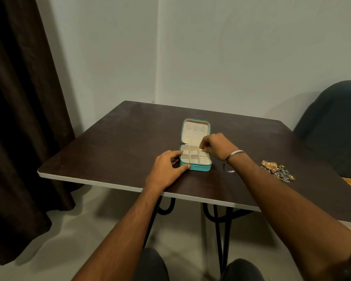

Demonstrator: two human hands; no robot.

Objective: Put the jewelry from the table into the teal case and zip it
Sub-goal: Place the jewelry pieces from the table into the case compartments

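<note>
A: Biggest first. What's on the table (114,138)?

B: One dark tabletop filling the middle of the frame, and on it, just right of centre, one teal case (195,166), open, lid standing up behind the tray.

A: How will the case handle?

B: My guess is light and fairly stiff, with soft cream lining. Light enough to skid, so it wants bracing by the outer wall. That is what the left hand (166,169) does: thumb along the front lower-left corner, fingers curled at the left wall, pressing rather than lifting.

A: Compartments?

B: Four squarish cells show on the left of the tray, with what looks like a ridged strip on the right, partly hidden. The lid shows three small hooks.

A: And the right hand (215,144)?

B: Over the tray's upper-right corner, fingertips pinched narrow on one small gold piece (201,150), too small to name.

A: Where's the remaining jewelry?

B: One heap (278,171) at the right edge of the frame, well apart from the case. Gold, rose and silver bits tangled together; I cannot count them. Likely light, hard, slippery and prone to snagging, so each wants a fingertip pinch, one at a time.

A: The zip?

B: Too small to find the pull here. The lid must fold down first.
</note>
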